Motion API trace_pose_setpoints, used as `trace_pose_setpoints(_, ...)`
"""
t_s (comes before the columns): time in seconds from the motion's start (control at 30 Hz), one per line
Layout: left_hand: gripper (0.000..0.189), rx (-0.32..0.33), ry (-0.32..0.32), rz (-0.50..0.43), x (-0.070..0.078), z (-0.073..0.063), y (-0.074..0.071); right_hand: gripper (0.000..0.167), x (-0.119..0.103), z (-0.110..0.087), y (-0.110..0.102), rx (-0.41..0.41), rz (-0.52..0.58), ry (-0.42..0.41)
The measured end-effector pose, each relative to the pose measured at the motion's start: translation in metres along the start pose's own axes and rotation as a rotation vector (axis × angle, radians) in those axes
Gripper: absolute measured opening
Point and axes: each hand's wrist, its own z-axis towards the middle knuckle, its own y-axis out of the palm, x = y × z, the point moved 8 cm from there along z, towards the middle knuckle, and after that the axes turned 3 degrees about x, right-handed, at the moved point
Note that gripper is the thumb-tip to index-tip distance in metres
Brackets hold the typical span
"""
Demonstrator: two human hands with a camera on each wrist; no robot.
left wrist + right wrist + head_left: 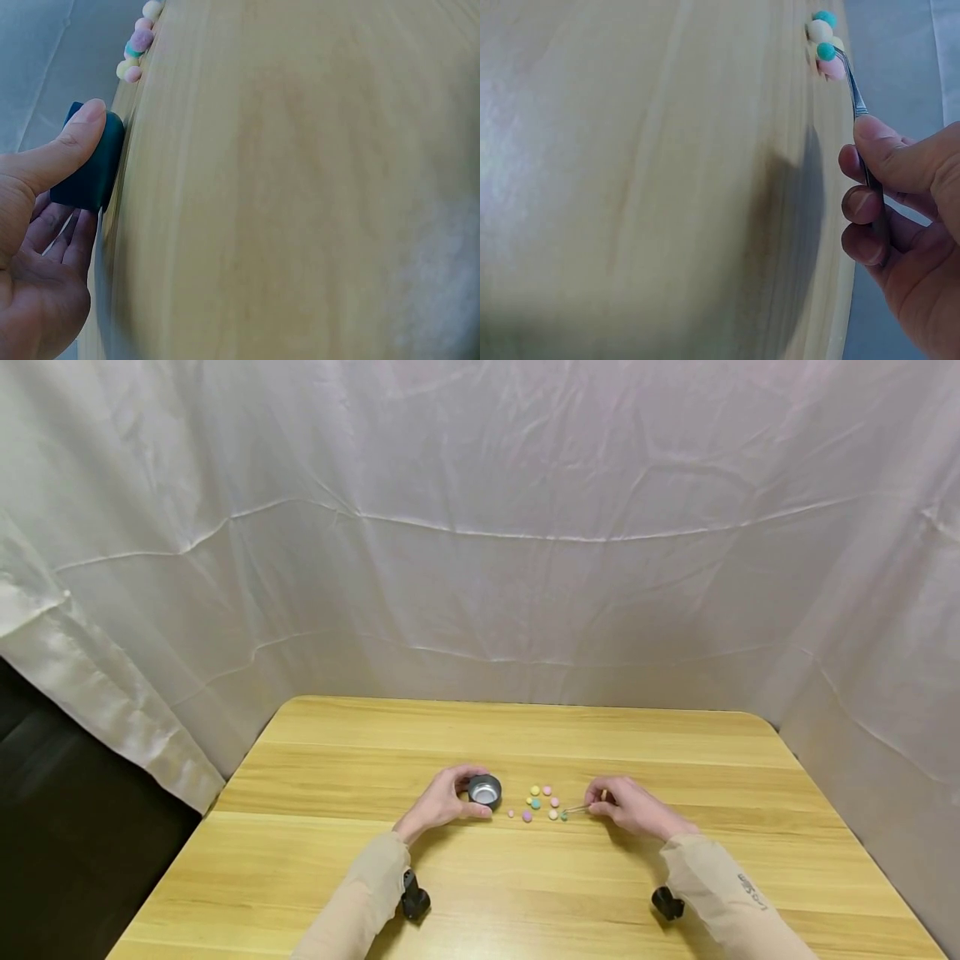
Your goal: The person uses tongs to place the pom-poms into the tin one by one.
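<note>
My left hand grips a small round dark cup with a silvery inside, its thumb and fingers on opposite sides. In the left wrist view the cup shows as a dark block beside the tabletop. My right hand holds metal tweezers between thumb and fingers, pointing left. At the tweezers' tips sits a small teal pom-pom; whether it is off the table I cannot tell. Several pastel pom-poms, among them a purple one and a yellow one, lie between the hands.
The wooden table has rounded far corners. Pale cloth curtains hang behind it and at both sides. A dark surface shows at the far left. Black wrist devices are on both forearms.
</note>
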Motion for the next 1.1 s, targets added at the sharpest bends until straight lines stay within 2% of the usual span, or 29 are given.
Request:
trace_pose_setpoints(0.2, 0.065, 0.000, -0.006, -0.004, 0.000, 0.000, 0.000, 0.006, -0.002, 0.003, -0.006, 0.015, 0.000, -0.001)
trace_pose_setpoints(0.5, 0.064, 0.004, -0.005, -0.021, 0.002, 0.000, 0.000, 0.005, -0.016, 0.017, -0.013, 0.063, -0.022, -0.062)
trace_pose_setpoints(0.9, 0.064, 0.010, -0.005, -0.020, 0.000, 0.000, 0.000, 0.005, -0.044, 0.046, -0.005, 0.110, -0.060, -0.077)
trace_pose_setpoints(1.1, 0.063, 0.008, -0.006, -0.021, 0.001, 0.000, 0.001, 0.005, -0.056, 0.058, 0.004, 0.091, -0.056, -0.066)
